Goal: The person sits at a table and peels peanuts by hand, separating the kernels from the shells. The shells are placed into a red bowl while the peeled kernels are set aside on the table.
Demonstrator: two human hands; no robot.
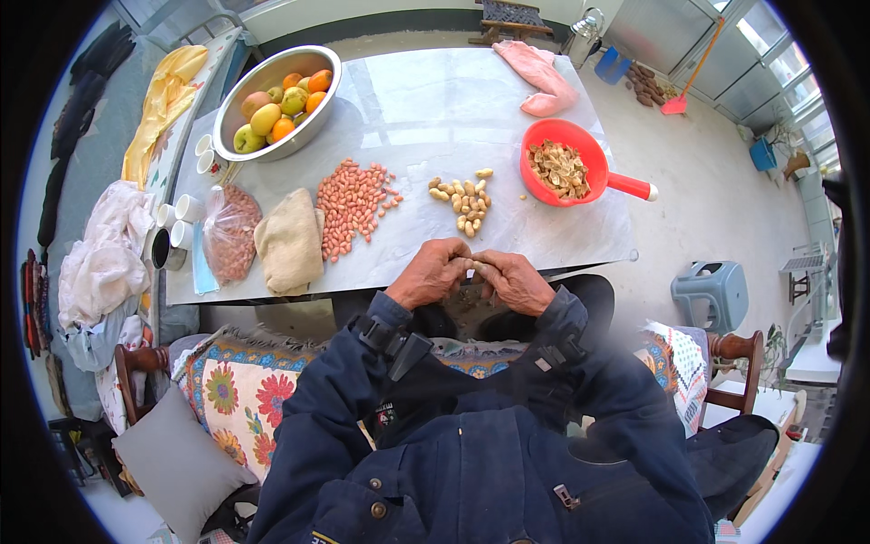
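At the table's near edge, my left hand (433, 273) and my right hand (514, 279) meet at the fingertips. Between them they pinch a peanut (478, 264), mostly hidden by my fingers. Just beyond lies a small heap of unshelled peanuts (469, 200). Shelled peanut kernels with pink skins (350, 204) are spread to the left of that heap. On the right, a red plastic ladle (567, 162) holds broken peanut shells (559, 170), its handle pointing right past the table's side.
A metal basin (228, 129) of fruit stands far left on the table (421, 88). A folded beige cloth (291, 241), a plastic bag of kernels (233, 234) and white cups (182, 234) line the left. A pink cloth (540, 78) lies far right. A blue-grey stool (710, 296) stands rightward.
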